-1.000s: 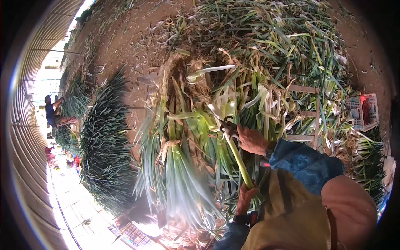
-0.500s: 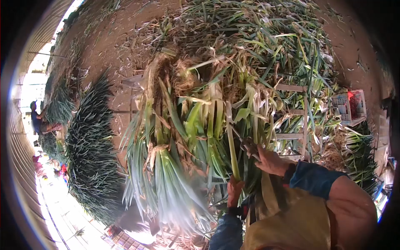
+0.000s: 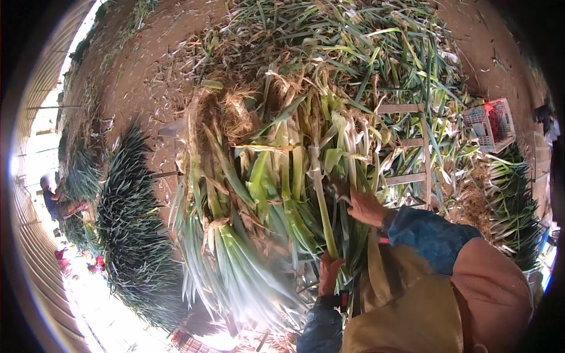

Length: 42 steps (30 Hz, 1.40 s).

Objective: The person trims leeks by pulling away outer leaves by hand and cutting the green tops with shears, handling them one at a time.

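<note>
My left hand is closed round the lower green end of a leek, which stands out long and pale in front of me. My right hand, to the right of that stalk, holds a dark metal tool that looks like a pair of scissors. Motion smears the tool, and its tip points toward the stalk. Beside my left hand lies a heap of leeks, with dry outer leaves and bushy roots at the far end.
Trimmed leaves cover the ground ahead. A slatted wooden frame and a plastic crate are to the right. Dark green bundles stand at left, near another person. More leeks lie far right.
My right hand has moved slightly up and left, and the tool is now blurred. The left hand still grips the same leek. The whole view has shifted a little.
</note>
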Motion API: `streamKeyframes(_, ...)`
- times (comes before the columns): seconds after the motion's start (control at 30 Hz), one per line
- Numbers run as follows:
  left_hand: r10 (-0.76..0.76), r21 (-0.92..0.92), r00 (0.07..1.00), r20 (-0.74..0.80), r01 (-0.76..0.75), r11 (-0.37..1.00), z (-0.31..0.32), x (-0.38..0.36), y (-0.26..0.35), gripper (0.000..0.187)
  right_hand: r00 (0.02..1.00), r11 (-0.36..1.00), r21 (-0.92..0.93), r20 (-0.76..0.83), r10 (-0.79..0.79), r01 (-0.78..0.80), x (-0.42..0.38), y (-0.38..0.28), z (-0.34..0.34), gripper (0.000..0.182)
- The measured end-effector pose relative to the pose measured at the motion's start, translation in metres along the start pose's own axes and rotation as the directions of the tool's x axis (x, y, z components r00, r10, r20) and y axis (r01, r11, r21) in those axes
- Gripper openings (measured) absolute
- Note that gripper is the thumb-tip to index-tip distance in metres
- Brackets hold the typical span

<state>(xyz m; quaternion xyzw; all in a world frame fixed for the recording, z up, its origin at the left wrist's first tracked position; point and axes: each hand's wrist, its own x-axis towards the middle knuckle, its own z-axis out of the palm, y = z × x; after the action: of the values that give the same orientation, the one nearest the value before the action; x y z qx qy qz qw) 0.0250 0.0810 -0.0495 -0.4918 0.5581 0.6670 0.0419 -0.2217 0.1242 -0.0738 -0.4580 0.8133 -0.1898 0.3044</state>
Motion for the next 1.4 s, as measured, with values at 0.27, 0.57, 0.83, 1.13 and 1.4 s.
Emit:
streamKeyframes(0.27,0.221,0.409,0.963,0.157,-0.267,0.872,0.031,0.04,-0.005,0.04,0.979,0.972,0.114,0.018,0.204,-0.205,0.009,0.034,-0.021,0.058)
streamKeyframes(0.57,0.357,0.74,0.843,-0.402,0.07,0.668,-0.05,0.141,0.082,0.046,0.977,0.988,0.132,0.188,-0.101,0.076,-0.048,-0.051,-0.043,0.067)
streamKeyframes(0.83,0.146,-0.335,0.984,-0.099,-0.171,0.927,-0.058,0.108,0.045,0.034,0.943,0.943,-0.036,0.018,-0.332,0.332,-0.079,-0.064,-0.036,0.068)
streamKeyframes(1.13,-0.016,-0.397,1.0,0.005,0.017,0.918,-0.037,0.049,0.082,0.03,0.938,0.986,0.123,0.315,-0.148,0.115,-0.116,-0.074,-0.072,0.069)
streamKeyframes(1.4,0.061,-0.26,0.998,0.018,-0.054,0.964,-0.036,0.032,0.074,0.024,0.968,0.983,0.023,0.169,-0.184,0.183,-0.103,-0.075,-0.073,0.073)
